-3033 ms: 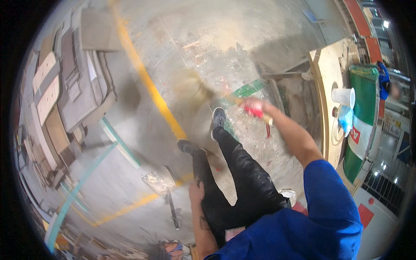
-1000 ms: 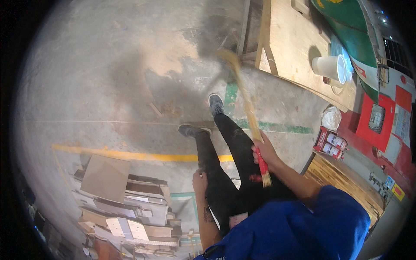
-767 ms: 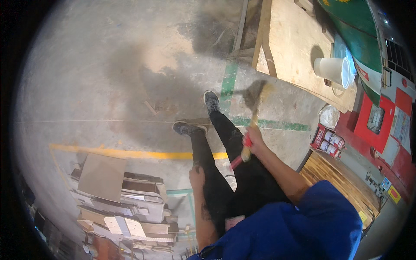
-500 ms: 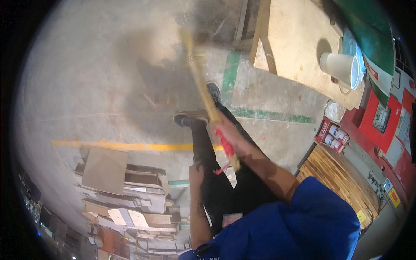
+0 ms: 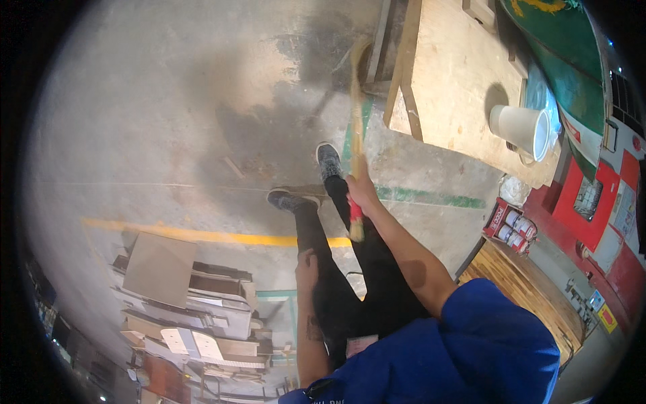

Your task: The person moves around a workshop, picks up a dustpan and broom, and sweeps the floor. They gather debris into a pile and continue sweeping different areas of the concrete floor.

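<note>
My right hand is closed round the handle of a straw-coloured broom, just above a red-wrapped part near its butt end. The broom points away from me, and its far end, smeared by motion, is beside the leg of a wooden table. My left hand hangs beside my left thigh with its fingers curled in, and nothing shows in it.
The pale wooden table stands at the far right, with a white bucket on it. Stacked boards lie at the left behind a yellow floor line. A wooden cabinet and a red fire-equipment box are at the right.
The broom's far end has swung to the right, toward the table leg, and my right hand has moved a little right with it. My left hand has barely moved.
</note>
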A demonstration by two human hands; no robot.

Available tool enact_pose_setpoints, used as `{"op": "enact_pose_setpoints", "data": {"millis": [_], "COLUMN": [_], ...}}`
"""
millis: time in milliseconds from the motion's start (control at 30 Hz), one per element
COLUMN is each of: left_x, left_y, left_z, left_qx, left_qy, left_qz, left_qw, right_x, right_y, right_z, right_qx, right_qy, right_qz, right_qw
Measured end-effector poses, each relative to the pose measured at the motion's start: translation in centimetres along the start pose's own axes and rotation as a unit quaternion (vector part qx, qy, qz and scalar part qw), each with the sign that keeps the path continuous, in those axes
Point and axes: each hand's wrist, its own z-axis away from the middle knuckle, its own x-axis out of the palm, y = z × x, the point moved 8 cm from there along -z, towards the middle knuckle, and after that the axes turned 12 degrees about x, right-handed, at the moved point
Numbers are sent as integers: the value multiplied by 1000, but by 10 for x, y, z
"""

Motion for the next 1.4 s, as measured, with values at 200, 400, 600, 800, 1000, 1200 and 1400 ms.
{"op": "enact_pose_setpoints", "data": {"millis": [200,400,600,800,1000,1200,1400], "left_x": [-12,4,4,-16,-19,-28,-21], "left_y": [-20,-32,-22,-32,-18,-3,-18], "left_z": [23,26,14,3,-2,-8,-7], "left_qx": [-63,-140,-177,-198,-194,-209,-206], "left_qy": [24,-86,-57,38,35,15,14], "left_qz": [-131,-26,-125,-197,-198,-215,-218], "left_qw": [989,986,975,959,960,954,954], "right_x": [33,45,78,90,42,10,46], "right_y": [-60,-50,-98,-213,-186,-109,-89], "right_z": [4,41,-98,-207,-106,-58,-137], "right_qx": [-6,-50,-1,-156,-98,-171,-70], "right_qy": [-241,-76,148,133,-106,95,92], "right_qz": [-128,-128,-13,-43,-121,160,226], "right_qw": [962,988,989,978,982,968,967]}}
